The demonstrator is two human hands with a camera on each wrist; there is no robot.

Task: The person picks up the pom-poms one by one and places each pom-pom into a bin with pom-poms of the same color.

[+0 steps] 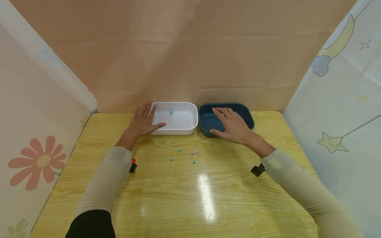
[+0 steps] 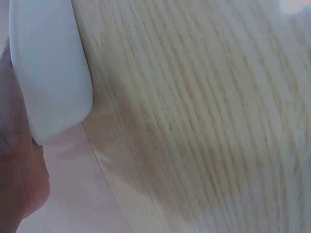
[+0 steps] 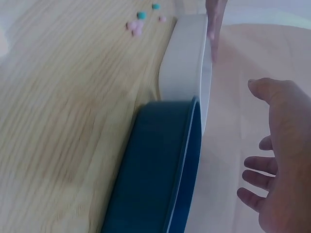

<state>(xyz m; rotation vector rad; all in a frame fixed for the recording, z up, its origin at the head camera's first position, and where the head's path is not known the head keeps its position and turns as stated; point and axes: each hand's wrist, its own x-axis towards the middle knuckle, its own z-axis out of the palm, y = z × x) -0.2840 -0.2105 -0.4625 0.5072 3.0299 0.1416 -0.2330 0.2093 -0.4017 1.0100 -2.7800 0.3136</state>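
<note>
My left hand (image 1: 142, 121) is at the left end of a white rectangular tray (image 1: 187, 124), fingers spread, thumb over its front rim. In the left wrist view, part of that hand (image 2: 19, 165) lies against the tray's side; contact is hard to confirm. One small turquoise bead-like piece (image 1: 171, 112) lies inside the white tray. Above a dark blue tray (image 1: 208, 121) hovers my right hand (image 1: 234, 127), fingers spread and holding nothing. The right wrist view shows this hand (image 3: 286, 145) apart from the blue rim. It hides part of the blue tray's inside.
Several small turquoise pieces (image 1: 194, 162) and pink pieces (image 1: 176, 144) lie scattered on the wooden table (image 1: 166, 205) before the trays. The trays stand side by side at the back, near a tan backdrop (image 1: 190, 66). Patterned panels (image 1: 35, 109) flank both sides.
</note>
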